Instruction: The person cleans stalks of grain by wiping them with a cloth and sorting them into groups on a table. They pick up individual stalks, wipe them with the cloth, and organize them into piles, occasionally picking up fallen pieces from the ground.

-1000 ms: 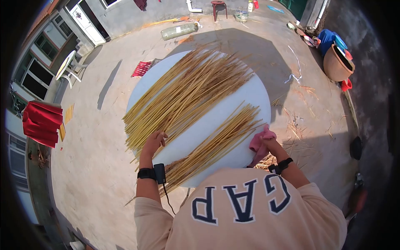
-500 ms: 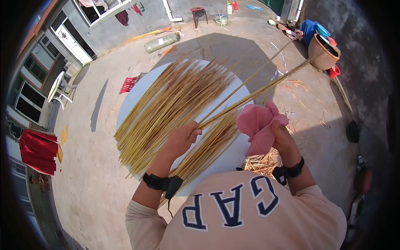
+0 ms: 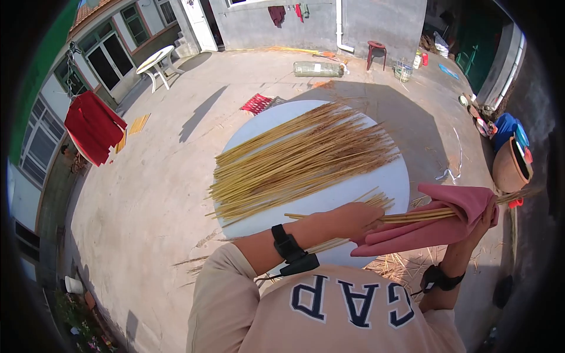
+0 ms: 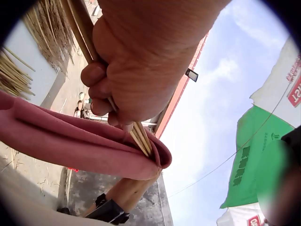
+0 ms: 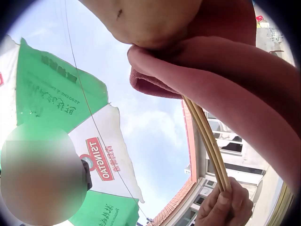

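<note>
A few long yellow stalks (image 3: 418, 217) are gripped by the left hand (image 3: 352, 220), its fingers curled round them in the left wrist view (image 4: 141, 61). Further along, a pink cloth (image 3: 406, 235) is folded over the same stalks, and the right hand (image 3: 484, 219) grips cloth and stalks together. In the right wrist view the cloth (image 5: 221, 75) wraps the stalks (image 5: 207, 136) beneath the right hand (image 5: 150, 23). On the round pale table (image 3: 388, 176) lies a wide layer of stalks with brown tufted ends (image 3: 294, 159); a smaller bundle (image 3: 376, 200) lies partly behind the left arm.
Loose straw (image 3: 400, 267) lies on the ground beside the table at the right. A clay pot (image 3: 511, 167) and a blue container (image 3: 505, 130) stand further right. Beyond the table are a red stool (image 3: 376, 46) and a wrapped roll (image 3: 318, 69); a red garment (image 3: 94, 126) hangs at left.
The left hand has carried its stalks to the right and lower, to a near-level position. The pink cloth, bunched in the right hand before, is now round them. The head view has turned.
</note>
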A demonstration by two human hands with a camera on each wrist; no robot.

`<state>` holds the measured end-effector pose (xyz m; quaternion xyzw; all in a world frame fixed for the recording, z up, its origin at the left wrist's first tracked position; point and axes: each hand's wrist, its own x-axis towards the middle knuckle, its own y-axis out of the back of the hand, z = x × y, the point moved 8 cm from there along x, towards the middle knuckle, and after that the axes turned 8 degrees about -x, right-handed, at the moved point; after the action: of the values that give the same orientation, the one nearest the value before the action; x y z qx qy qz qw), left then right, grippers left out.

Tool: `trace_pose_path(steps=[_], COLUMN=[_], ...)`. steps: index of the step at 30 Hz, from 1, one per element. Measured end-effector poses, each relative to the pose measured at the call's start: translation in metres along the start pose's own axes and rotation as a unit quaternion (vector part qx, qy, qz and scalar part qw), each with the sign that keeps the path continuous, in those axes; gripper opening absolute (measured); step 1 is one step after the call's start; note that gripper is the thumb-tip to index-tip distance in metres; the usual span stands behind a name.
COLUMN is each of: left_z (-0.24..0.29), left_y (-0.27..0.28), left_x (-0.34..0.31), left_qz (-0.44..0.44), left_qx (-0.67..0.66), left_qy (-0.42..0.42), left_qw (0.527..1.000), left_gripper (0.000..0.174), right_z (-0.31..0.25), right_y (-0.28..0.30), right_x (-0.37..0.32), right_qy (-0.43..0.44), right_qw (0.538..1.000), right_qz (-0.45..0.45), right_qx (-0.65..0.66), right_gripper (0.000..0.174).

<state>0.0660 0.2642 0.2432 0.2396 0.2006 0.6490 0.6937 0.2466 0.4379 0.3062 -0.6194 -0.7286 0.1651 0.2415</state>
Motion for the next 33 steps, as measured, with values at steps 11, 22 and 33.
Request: trace_pose_path(steps=[11,22,33], left_z=[-0.078,0.039,0.090], left_y=[0.081,0.045,0.057], left_x=[-0.141,-0.016,-0.057], left_qz=[0.299,0.216,0.251], left_qx=[-0.084,0.063,0.201], left_qy=[0.059,-0.124,-0.271], left_qw=[0.949,0.967,0.907], left_gripper=[0.026,0.017,0.031], right_z=[-0.104,0.054,-0.067], right_y=[0.112,-0.087,-0.053], right_x=[0.101,-0.086,-0.021], right_qy=[0.236,0.152,0.176], right_qw=[0.963,0.904,0.984], right_qz=[0.062,-0.291,-0.013], right_qx=[-0.117,-0.274,0.013], right_gripper=[0.034,0.038,0.026])
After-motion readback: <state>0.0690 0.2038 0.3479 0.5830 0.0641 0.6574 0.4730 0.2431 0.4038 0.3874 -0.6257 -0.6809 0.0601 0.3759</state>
